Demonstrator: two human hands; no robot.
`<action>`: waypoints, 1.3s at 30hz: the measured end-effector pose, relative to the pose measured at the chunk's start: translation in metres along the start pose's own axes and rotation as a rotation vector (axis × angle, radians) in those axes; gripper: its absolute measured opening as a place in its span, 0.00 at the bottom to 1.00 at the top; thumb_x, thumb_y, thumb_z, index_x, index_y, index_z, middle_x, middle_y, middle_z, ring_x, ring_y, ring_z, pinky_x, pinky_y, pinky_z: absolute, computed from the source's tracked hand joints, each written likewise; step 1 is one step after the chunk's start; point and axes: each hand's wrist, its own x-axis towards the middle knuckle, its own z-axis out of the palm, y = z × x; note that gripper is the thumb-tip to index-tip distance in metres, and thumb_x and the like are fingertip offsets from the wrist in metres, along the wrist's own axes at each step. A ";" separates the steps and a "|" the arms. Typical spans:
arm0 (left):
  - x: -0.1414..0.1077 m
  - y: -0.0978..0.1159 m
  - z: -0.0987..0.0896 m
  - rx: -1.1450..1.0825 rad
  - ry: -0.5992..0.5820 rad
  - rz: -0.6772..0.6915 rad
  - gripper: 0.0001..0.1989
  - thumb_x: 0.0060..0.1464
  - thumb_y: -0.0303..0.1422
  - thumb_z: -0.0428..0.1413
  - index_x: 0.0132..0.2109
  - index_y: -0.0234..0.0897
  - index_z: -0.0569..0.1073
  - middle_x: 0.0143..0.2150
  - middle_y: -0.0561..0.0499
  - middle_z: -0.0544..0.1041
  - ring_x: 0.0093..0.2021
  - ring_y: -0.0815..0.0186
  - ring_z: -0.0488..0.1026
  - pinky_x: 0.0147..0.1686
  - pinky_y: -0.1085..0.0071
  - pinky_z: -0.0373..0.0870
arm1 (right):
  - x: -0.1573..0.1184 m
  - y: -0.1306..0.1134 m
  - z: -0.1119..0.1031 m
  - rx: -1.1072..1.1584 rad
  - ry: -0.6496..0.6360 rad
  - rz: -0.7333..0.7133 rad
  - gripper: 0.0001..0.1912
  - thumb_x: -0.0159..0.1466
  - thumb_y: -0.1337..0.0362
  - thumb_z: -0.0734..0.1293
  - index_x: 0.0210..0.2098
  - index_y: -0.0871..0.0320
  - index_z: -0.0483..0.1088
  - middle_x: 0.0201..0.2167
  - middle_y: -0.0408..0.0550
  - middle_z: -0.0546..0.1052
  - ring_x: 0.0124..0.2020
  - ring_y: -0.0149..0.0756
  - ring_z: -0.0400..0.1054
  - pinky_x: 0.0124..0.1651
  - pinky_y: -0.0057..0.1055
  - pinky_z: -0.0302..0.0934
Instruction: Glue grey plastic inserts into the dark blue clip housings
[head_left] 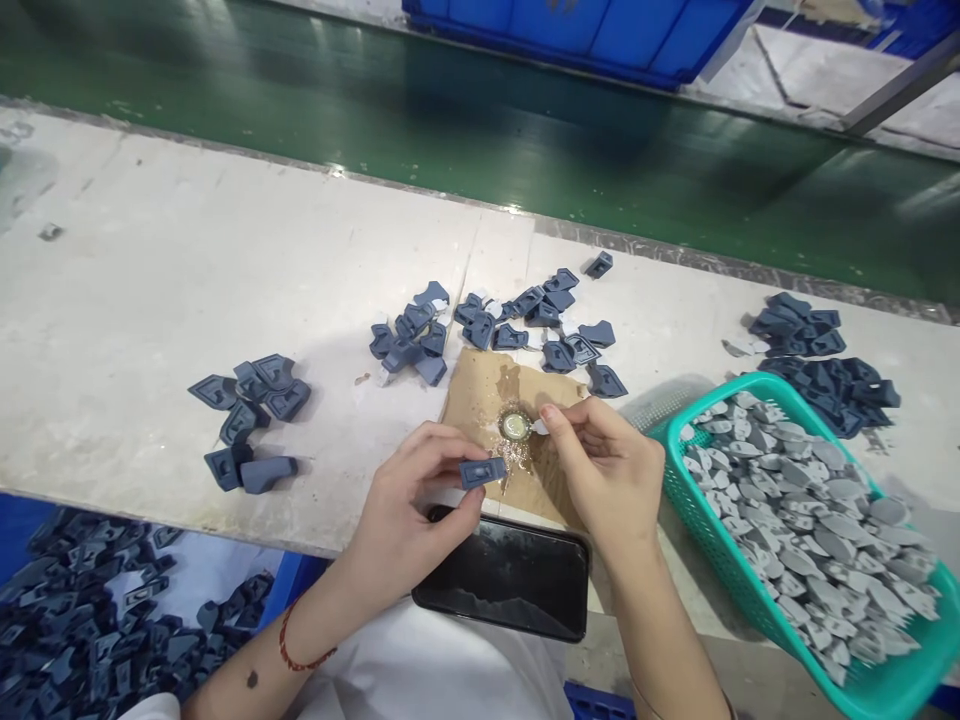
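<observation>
Near table edge, our left hand [405, 500] pinches blue part [482, 471]; right hand [604, 465] grips grey tab [539, 427] over glue cap [515, 426]. Finished blue piles [517, 315] far; teal basket [701, 530] right, looks mostly full.

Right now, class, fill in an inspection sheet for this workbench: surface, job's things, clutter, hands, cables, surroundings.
Surface: pale worn bench, with a stained cardboard scrap at the middle.
Job's things: dark blue plastic piece in the left hand; small pale piece in the right, touching a round glue dish.
Clutter: black phone; loose blue pieces; teal basket of grey pieces.
Hands: left hand and right hand both pinching.
Cables: nothing seen.
Surroundings: green conveyor belt; blue crate.
</observation>
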 end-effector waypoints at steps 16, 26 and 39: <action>0.001 0.001 0.003 0.014 0.016 -0.249 0.13 0.56 0.33 0.68 0.45 0.41 0.75 0.40 0.51 0.82 0.37 0.64 0.81 0.34 0.73 0.77 | -0.003 -0.021 0.001 0.570 -0.176 0.206 0.19 0.64 0.53 0.76 0.26 0.57 0.69 0.15 0.40 0.73 0.12 0.26 0.61 0.16 0.22 0.56; 0.001 -0.007 0.003 0.090 -0.008 -0.151 0.08 0.57 0.32 0.69 0.43 0.41 0.79 0.42 0.51 0.80 0.38 0.66 0.79 0.33 0.76 0.74 | -0.008 -0.022 0.006 0.554 -0.270 0.159 0.20 0.67 0.56 0.74 0.25 0.57 0.67 0.14 0.40 0.72 0.12 0.24 0.60 0.16 0.20 0.54; 0.000 -0.008 0.002 0.122 -0.039 -0.105 0.08 0.59 0.32 0.67 0.45 0.42 0.79 0.41 0.52 0.77 0.37 0.68 0.76 0.33 0.76 0.71 | -0.015 -0.014 0.006 0.410 -0.320 0.085 0.20 0.70 0.54 0.72 0.26 0.57 0.68 0.16 0.39 0.71 0.16 0.25 0.60 0.21 0.23 0.55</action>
